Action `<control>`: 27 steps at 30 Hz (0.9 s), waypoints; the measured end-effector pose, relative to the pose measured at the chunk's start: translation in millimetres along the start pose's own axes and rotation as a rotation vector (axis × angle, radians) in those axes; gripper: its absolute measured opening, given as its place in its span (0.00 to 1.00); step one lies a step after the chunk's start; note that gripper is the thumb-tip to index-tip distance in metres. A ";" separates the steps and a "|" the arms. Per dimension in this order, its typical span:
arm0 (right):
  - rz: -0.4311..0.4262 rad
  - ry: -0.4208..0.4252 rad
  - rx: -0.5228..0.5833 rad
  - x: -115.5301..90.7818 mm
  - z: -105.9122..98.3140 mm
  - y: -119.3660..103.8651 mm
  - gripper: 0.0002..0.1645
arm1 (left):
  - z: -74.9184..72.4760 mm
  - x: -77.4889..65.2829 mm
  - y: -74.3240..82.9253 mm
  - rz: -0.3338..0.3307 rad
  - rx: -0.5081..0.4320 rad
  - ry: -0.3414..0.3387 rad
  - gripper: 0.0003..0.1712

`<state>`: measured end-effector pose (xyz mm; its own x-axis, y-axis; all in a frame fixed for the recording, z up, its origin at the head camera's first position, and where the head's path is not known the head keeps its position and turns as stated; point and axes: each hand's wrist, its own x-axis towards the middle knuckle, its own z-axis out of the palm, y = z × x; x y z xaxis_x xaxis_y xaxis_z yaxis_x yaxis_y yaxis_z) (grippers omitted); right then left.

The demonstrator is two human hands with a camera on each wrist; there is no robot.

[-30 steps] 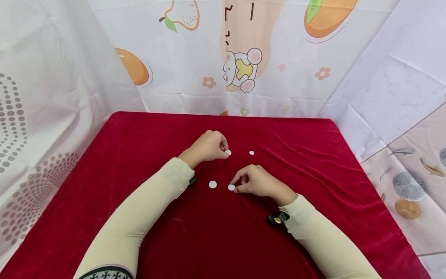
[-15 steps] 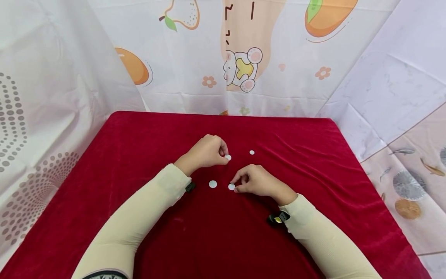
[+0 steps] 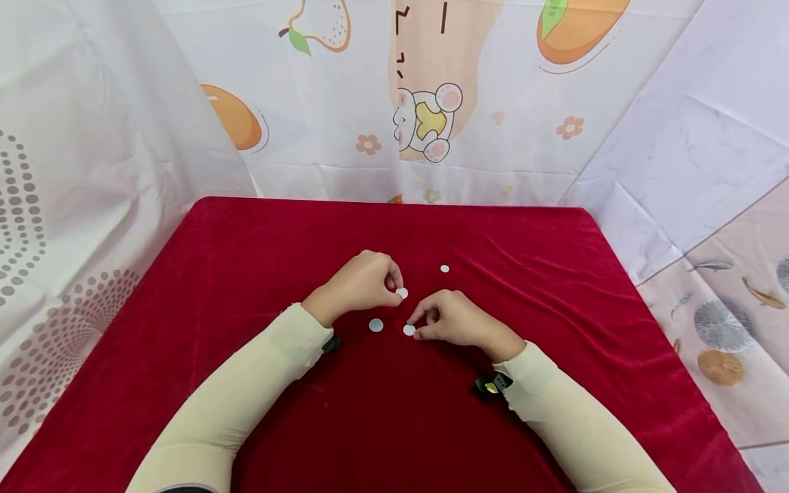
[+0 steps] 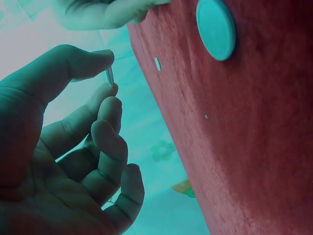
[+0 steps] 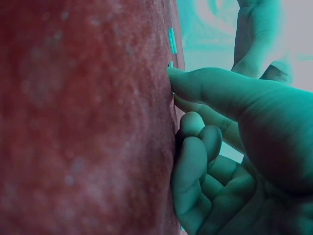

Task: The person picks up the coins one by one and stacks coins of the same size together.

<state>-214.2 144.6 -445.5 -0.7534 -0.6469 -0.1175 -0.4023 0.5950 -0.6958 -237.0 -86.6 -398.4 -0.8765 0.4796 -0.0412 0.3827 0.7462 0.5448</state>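
Note:
My left hand (image 3: 364,282) pinches a small white disc (image 3: 402,293) between thumb and forefinger, raised off the cloth; the left wrist view shows this disc (image 4: 110,77) nearly edge-on. Just to the right and nearer, my right hand (image 3: 461,320) holds another white disc (image 3: 409,330) by its edge, thumb and forefinger down at the cloth. A larger white disc (image 3: 376,325) lies flat to the left of that one. Farther back lies the smallest white disc (image 3: 444,268), touched by neither hand. In the right wrist view the thumb hides most of the held disc (image 5: 170,64).
A red velvety cloth (image 3: 296,239) covers the table, with wrinkles (image 3: 524,257) at the right. Printed white curtains (image 3: 320,103) hang behind and on both sides. A dark wrist strap (image 3: 493,385) shows below the right sleeve.
My left hand has drawn nearer with its small disc, closing in on the right hand. The right hand and the two loose discs have stayed where they were.

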 end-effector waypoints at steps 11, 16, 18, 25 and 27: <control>-0.001 0.000 -0.002 1.4 -0.2 -2.6 0.10 | 7.6 -15.6 -2.0 0.011 -0.006 0.011 0.03; 0.009 -0.006 -0.002 2.4 0.4 -2.6 0.10 | 12.7 -20.1 -3.1 0.011 -0.033 0.010 0.03; 0.006 -0.008 -0.004 2.7 0.6 -2.5 0.10 | 14.9 -21.2 -3.2 0.010 -0.040 -0.001 0.04; -0.002 -0.003 -0.007 2.2 0.5 -2.1 0.11 | 19.9 -22.8 -1.7 0.022 -0.039 -0.028 0.05; 0.004 -0.001 -0.007 1.6 0.0 -2.2 0.11 | 20.1 -22.9 -0.8 0.027 -0.034 -0.031 0.04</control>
<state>-214.6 142.3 -444.2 -0.7543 -0.6452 -0.1213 -0.4028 0.6007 -0.6906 -211.4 -88.8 -414.8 -0.8561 0.5141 -0.0519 0.3956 0.7168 0.5742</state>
